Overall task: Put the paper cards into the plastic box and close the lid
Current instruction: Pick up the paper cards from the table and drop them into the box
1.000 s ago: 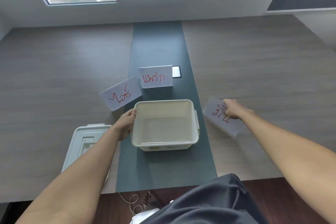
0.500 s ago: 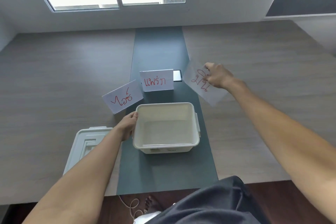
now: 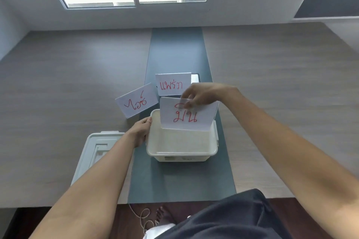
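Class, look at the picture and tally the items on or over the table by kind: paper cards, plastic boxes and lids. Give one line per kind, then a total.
Paper cards: 3, one held in the right hand over the box, two standing behind it
Plastic boxes: 1
Lids: 1
Total: 5

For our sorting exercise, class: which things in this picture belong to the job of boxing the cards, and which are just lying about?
Belongs to the job:
held card
tilted card
upright card
plastic box
lid
right hand
left hand

Just lying about:
cord on the floor
dark panel behind the cards
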{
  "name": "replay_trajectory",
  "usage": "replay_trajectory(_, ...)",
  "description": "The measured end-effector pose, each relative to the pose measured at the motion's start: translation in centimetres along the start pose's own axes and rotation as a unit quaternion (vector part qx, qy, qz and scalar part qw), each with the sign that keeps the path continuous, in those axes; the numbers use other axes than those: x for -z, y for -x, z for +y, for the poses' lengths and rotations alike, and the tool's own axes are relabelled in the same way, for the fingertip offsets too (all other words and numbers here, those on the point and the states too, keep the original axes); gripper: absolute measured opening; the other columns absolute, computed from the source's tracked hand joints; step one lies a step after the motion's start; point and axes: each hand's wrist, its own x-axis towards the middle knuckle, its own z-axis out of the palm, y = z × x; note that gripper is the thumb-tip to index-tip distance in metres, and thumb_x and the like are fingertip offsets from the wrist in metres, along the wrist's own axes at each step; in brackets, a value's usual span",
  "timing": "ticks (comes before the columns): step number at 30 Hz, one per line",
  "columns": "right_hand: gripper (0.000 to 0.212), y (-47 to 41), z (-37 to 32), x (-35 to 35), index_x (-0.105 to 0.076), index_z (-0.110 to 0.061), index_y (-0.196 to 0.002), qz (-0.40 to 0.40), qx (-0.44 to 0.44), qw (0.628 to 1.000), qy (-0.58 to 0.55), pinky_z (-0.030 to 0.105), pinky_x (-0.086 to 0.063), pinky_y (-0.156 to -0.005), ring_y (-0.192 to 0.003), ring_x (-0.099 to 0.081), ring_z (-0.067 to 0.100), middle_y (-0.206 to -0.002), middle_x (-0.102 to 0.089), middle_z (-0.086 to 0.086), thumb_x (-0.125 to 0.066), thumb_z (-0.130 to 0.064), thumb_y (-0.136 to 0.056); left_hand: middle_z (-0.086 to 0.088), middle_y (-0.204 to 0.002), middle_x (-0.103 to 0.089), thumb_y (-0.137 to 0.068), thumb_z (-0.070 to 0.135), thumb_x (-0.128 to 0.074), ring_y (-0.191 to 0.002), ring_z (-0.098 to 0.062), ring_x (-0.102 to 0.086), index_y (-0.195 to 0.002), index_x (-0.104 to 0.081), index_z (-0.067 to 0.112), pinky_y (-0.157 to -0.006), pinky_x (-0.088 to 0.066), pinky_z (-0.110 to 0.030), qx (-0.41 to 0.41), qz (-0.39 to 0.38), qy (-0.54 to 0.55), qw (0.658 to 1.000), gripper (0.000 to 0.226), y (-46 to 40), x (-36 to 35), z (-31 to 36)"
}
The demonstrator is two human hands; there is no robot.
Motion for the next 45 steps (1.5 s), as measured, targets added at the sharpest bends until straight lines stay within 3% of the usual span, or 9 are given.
replay_trajectory(7, 0.028, -2.9, 1.4, -4.9, -0.073, -0.03, -0.116, -0.087, -0.035, 0.995, 0.024, 0.024, -0.057, -0.07, -0.084, -0.072, 0.014, -0.106, -0.072, -0.004, -0.067, -0.04, -0.09, -0.011, -0.118, -0.068, -0.105, 0.031, -0.04, -0.093, -0.024, -0.066, -0.132, -0.058, 0.017, -0.089, -0.054, -0.042, -0.007, -0.008, 0.015, 1.0, 0.036, 0.2, -0.1, 0.0)
replay_trajectory(10, 0.028, -4.1, 2.2, -7.1, -0.072, -0.03, -0.118, -0.138, -0.05, 0.989, 0.027, 0.025, -0.055, -0.078, -0.096, -0.072, 0.017, -0.11, -0.073, -0.005, -0.064, -0.036, -0.092, -0.011, -0.117, -0.068, -0.105, 0.033, -0.041, -0.087, -0.021, -0.066, -0.134, -0.058, 0.018, -0.081, -0.056, -0.038, -0.009, -0.003, 0.011, 1.0, 0.037, -0.2, 0.0, -0.2)
replay_trajectory(18, 0.035, -4.8, 3.4, -10.1, -0.064, -0.009, -0.129, -0.205, -0.081, 0.972, -0.081, 0.034, -0.055, -0.096, -0.113, -0.068, 0.03, -0.125, -0.069, 0.011, -0.055, -0.025, -0.099, -0.013, -0.127, -0.068, -0.103, 0.035, -0.043, -0.101, -0.026, -0.065, -0.137, -0.057, 0.017, -0.098, -0.052, -0.05, -0.005, -0.003, 0.007, 1.0, 0.041, -1.0, 0.5, -0.5)
replay_trajectory(25, 0.037, -5.4, 4.7, -7.5, -0.065, -0.007, -0.126, -0.098, -0.035, 0.986, -0.127, 0.031, -0.058, -0.092, -0.103, -0.073, 0.018, -0.117, -0.073, 0.007, -0.055, -0.031, -0.1, -0.013, -0.124, -0.068, -0.104, 0.035, -0.042, -0.103, -0.025, -0.063, -0.136, -0.057, 0.018, -0.102, -0.05, -0.051, -0.023, 0.003, -0.01, 1.0, 0.04, -0.7, 0.5, -0.5)
replay_trajectory(31, 0.03, -6.7, 5.2, -5.5, -0.069, -0.006, -0.118, 0.01, 0.02, 0.984, -0.174, 0.034, -0.059, -0.09, -0.097, -0.074, 0.019, -0.108, -0.075, 0.007, -0.054, -0.025, -0.1, -0.011, -0.114, -0.07, -0.103, 0.036, -0.043, -0.097, -0.025, -0.063, -0.132, -0.061, 0.016, -0.091, -0.052, -0.045, -0.04, 0.019, -0.021, 0.999, 0.039, -0.6, 0.7, -0.6)
replay_trajectory(36, 0.028, -9.4, 4.8, -4.8, -0.073, -0.01, -0.107, 0.078, 0.036, 0.976, -0.198, 0.041, -0.057, -0.093, -0.094, -0.074, 0.022, -0.097, -0.078, 0.002, -0.056, -0.028, -0.098, -0.01, -0.109, -0.071, -0.104, 0.035, -0.042, -0.093, -0.024, -0.064, -0.126, -0.065, 0.017, -0.095, -0.052, -0.047, -0.046, 0.039, -0.013, 0.998, 0.036, -0.2, 1.3, -0.6)
replay_trajectory(38, 0.027, -11.0, 4.1, -4.6, -0.075, -0.01, -0.101, 0.101, 0.044, 0.975, -0.195, 0.045, -0.055, -0.095, -0.097, -0.072, 0.027, -0.096, -0.078, 0.004, -0.057, -0.029, -0.095, -0.01, -0.114, -0.073, -0.104, 0.037, -0.043, -0.093, -0.023, -0.066, -0.127, -0.065, 0.018, -0.095, -0.053, -0.046, -0.045, 0.05, -0.016, 0.998, 0.037, -0.1, 1.8, -0.7)
replay_trajectory(42, 0.023, -14.1, 2.0, -3.9, -0.076, -0.013, -0.102, 0.147, 0.061, 0.976, -0.146, 0.035, -0.052, -0.093, -0.094, -0.069, 0.019, -0.095, -0.075, 0.0, -0.057, -0.024, -0.095, -0.009, -0.108, -0.073, -0.104, 0.036, -0.043, -0.09, -0.02, -0.065, -0.123, -0.067, 0.016, -0.091, -0.055, -0.041, -0.052, 0.068, -0.014, 0.996, 0.037, 0.2, 2.2, -1.0)
replay_trajectory(45, 0.027, -17.0, 0.0, -3.5, -0.075, -0.016, -0.111, 0.183, 0.067, 0.976, -0.101, 0.035, -0.051, -0.095, -0.103, -0.068, 0.021, -0.11, -0.075, 0.001, -0.055, -0.027, -0.095, -0.008, -0.107, -0.073, -0.104, 0.038, -0.043, -0.091, -0.019, -0.065, -0.12, -0.068, 0.018, -0.092, -0.055, -0.041, -0.055, 0.065, -0.022, 0.996, 0.036, 0.2, 2.4, -1.0)
